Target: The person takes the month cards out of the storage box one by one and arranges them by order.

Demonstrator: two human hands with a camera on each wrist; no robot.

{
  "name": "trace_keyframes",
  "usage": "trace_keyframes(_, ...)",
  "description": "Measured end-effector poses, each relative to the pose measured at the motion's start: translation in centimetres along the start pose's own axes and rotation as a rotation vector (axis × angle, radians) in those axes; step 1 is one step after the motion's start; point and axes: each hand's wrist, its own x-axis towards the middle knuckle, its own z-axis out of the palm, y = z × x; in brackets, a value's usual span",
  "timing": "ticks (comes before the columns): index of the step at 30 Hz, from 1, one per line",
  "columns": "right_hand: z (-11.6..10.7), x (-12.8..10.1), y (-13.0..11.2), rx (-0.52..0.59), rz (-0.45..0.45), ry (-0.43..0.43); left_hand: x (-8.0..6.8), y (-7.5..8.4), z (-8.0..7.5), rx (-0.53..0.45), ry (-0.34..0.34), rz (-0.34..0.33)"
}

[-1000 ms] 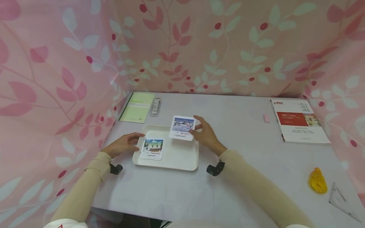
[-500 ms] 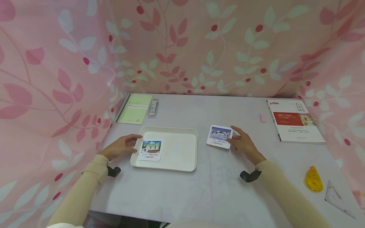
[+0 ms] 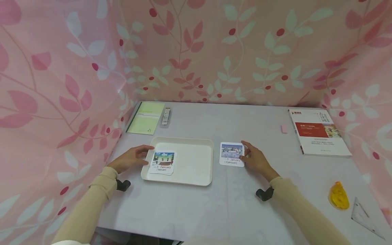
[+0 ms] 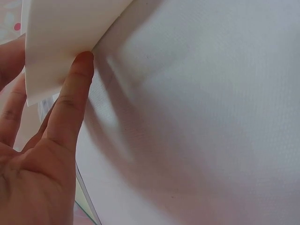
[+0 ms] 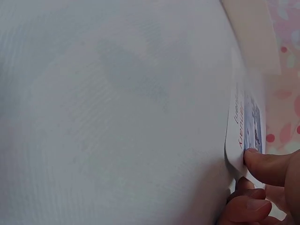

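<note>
In the head view my left hand (image 3: 130, 158) holds the left rim of a shallow white tray (image 3: 196, 180). The left wrist view shows a fingertip (image 4: 83, 61) against the outside of the tray's wall, with other fingers partly behind its rim. Inside the tray, at its left, lies a picture card marked February (image 3: 163, 162), with another card's edge peeking out below. To the tray's right, my right hand (image 3: 257, 160) pinches the right edge of a January picture card (image 3: 231, 154), low over the table. In the right wrist view the thumb (image 5: 262, 166) lies on that card's face.
A green notebook (image 3: 146, 118) and a small clear case (image 3: 165, 118) lie at the back left. On the right are a pink eraser (image 3: 283, 129), a white-and-red book (image 3: 320, 132), a yellow object (image 3: 338, 196) and a clear set square (image 3: 364, 216). Patterned curtains (image 3: 196, 51) surround the table.
My right hand has carried the January card from above the tray to the right, then lowered it toward the table and turned it straight. The left hand has stayed at the tray's rim.
</note>
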Motion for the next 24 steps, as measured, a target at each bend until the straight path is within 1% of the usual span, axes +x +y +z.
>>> trace_keyframes(5, 0.3, 0.1, -0.1, -0.032, -0.015, 0.009, -0.2, 0.3, 0.0, 0.004, 0.001, -0.006)
trace_keyframes(11, 0.4, 0.2, -0.5, -0.079, -0.007, 0.006, -0.3, 0.6, 0.1, 0.005, 0.001, -0.019)
trace_keyframes(15, 0.3, 0.2, -0.6, -0.077, -0.001, 0.014, -0.3, 0.6, 0.2, 0.004, 0.001, -0.020)
trace_keyframes(18, 0.1, 0.3, -0.9, -0.067, -0.018, 0.035, -0.3, 0.6, 0.2, 0.009, 0.004, -0.016)
trace_keyframes(21, -0.3, 0.3, -2.2, -0.033, -0.051, 0.053, -0.2, 0.4, 0.2, 0.010, 0.005, -0.008)
trace_keyframes(24, -0.4, 0.5, -4.5, 0.015, -0.081, 0.062, -0.1, 0.2, 0.1, 0.008, 0.004, -0.004)
